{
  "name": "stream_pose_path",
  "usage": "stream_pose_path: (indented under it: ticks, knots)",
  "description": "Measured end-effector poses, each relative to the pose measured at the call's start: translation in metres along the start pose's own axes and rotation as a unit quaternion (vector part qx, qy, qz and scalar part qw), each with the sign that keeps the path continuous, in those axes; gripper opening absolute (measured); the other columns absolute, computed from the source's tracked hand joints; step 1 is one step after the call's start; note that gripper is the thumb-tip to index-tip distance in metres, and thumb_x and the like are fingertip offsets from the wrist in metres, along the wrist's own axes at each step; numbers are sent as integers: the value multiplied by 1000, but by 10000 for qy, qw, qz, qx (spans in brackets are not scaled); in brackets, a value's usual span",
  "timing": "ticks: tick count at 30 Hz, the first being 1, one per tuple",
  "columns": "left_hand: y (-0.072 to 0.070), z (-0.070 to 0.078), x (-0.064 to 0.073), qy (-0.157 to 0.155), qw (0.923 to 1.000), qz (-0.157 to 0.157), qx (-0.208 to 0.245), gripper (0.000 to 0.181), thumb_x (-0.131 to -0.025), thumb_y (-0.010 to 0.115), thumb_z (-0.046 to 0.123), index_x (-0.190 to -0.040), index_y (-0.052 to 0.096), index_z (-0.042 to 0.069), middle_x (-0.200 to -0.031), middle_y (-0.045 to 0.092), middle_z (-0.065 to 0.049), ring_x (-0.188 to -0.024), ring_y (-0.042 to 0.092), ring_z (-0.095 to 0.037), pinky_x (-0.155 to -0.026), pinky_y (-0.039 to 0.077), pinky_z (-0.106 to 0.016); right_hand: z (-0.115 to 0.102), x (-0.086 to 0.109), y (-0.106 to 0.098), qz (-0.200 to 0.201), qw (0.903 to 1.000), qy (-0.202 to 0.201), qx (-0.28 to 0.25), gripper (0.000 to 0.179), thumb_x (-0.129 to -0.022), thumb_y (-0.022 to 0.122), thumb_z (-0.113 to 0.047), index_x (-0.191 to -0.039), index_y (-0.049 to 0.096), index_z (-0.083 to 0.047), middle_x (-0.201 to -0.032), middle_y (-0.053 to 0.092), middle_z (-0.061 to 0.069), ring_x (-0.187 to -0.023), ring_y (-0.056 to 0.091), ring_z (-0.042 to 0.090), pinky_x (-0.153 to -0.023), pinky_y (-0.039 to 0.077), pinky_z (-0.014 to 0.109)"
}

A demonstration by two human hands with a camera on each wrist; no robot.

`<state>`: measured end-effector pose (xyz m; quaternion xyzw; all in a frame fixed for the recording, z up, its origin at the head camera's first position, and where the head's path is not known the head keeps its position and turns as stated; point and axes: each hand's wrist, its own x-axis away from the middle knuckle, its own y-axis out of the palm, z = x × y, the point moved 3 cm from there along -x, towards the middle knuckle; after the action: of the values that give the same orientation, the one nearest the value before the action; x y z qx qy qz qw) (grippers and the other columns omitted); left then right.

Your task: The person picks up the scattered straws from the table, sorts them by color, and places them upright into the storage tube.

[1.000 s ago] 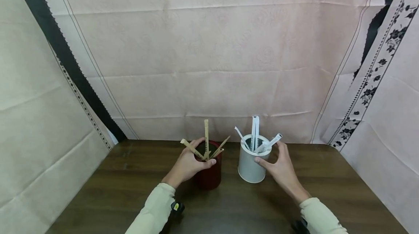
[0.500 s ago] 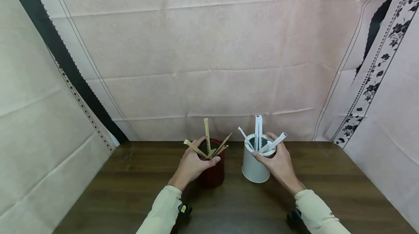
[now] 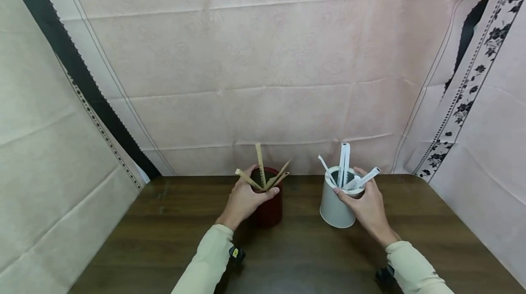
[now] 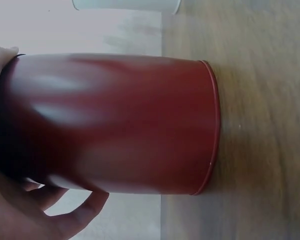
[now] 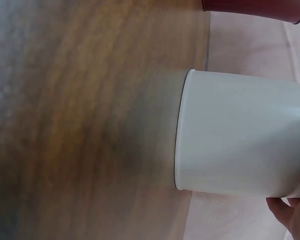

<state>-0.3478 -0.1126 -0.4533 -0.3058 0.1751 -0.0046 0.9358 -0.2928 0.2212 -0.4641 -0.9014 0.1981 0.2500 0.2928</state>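
Note:
In the head view, my left hand [image 3: 246, 198] grips a dark red round pot [image 3: 269, 214] by its upper part, thumb across the near side. Tan strips [image 3: 260, 161] with dark markings stick up out of it. To the right, my right hand [image 3: 367, 207] holds a white round pot [image 3: 339, 212] near the rim, with white marked strips [image 3: 344, 161] fanning out of the top. The left wrist view shows the red pot's smooth wall [image 4: 130, 125] and curled fingers below it. In the right wrist view, fingertips [image 5: 281, 210] touch the white pot's side. Whether either base touches the table cannot be told.
Both pots are over the far part of a dark brown wooden table [image 3: 287, 262], a gap between them. A pale creased cloth [image 3: 263, 56] hangs behind the back edge. More cloth closes off the left and right sides.
The white pot has shifted to the right with my right hand. The red pot has moved slightly right, and up in the head view, with my left hand. The gap between them is wider.

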Motion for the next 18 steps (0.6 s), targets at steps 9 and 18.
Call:
stream_pose_path:
  ticks: [9, 18]
  knots:
    - [0, -6, -18, 59, 9998, 97, 179, 101, -62, 71, 83, -145, 42, 35, -129, 56, 5, -119, 57, -22, -98, 46, -54, 8, -8, 9, -319, 9991, 105, -254, 85, -87, 77, -36, -153, 32, -4, -154, 34, 17, -139, 35, 37, -107, 30, 59]
    - [-11, -13, -24, 99, 9996, 174, 173, 97, -64, 72, 81, -145, 45, 35, -130, 58, 3, -121, 57, -23, -100, 45, -54, 6, -17, 21, -489, 9988, 6, -43, 82, -91, 71, -43, -151, 34, 0, -157, 28, 18, -143, 28, 40, -111, 26, 61]
